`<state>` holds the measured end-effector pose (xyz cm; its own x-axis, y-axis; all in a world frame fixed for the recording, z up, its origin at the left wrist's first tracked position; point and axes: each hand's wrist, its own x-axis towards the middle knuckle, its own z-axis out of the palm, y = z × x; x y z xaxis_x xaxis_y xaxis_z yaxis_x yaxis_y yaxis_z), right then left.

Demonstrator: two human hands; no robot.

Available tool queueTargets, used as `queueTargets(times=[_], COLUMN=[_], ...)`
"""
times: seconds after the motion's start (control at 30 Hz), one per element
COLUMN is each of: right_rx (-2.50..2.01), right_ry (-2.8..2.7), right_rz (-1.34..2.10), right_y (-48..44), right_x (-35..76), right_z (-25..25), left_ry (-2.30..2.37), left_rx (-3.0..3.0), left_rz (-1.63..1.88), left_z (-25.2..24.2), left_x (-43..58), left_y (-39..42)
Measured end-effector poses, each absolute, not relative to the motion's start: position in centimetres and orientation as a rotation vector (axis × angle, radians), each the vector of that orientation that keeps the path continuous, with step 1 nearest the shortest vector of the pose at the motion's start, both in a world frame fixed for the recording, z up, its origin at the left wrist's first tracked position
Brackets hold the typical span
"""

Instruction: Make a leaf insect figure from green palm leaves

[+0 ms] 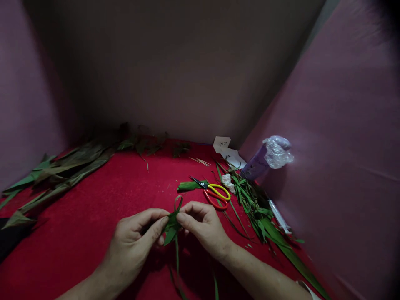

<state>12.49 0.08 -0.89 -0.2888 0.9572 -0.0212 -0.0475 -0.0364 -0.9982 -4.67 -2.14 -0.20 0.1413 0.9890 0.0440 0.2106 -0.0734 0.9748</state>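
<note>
My left hand (137, 239) and my right hand (201, 225) meet over the red cloth (103, 208), both pinching a folded green leaf strip (173, 227). The strip forms a small loop above the fingertips, and its ends trail down toward me. The thumb and forefinger of each hand are closed on the folded part. Scissors with one yellow and one red handle (215, 193) lie just beyond my right hand, their blades resting on a short rolled green leaf piece (187, 186).
Dried and green long leaves (59, 171) lie in a heap at the back left. Cut green leaf strips (256, 208) are piled at the right beside a purple bottle wrapped in clear plastic (268, 156). White paper scraps (226, 152) lie near the back wall. Pinkish panels enclose both sides.
</note>
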Motion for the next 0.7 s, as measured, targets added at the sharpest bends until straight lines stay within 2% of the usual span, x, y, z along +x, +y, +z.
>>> queueTargets(times=[0.7], right_rx=[-0.951], right_ry=[-1.367], right_rz=[1.492], right_y=[0.44], right_x=[12.62], right_z=[-1.52], left_ry=[1.203], left_rx=[1.235], left_rz=[1.001], left_z=[-0.18], left_x=[-4.41], left_y=[-1.83])
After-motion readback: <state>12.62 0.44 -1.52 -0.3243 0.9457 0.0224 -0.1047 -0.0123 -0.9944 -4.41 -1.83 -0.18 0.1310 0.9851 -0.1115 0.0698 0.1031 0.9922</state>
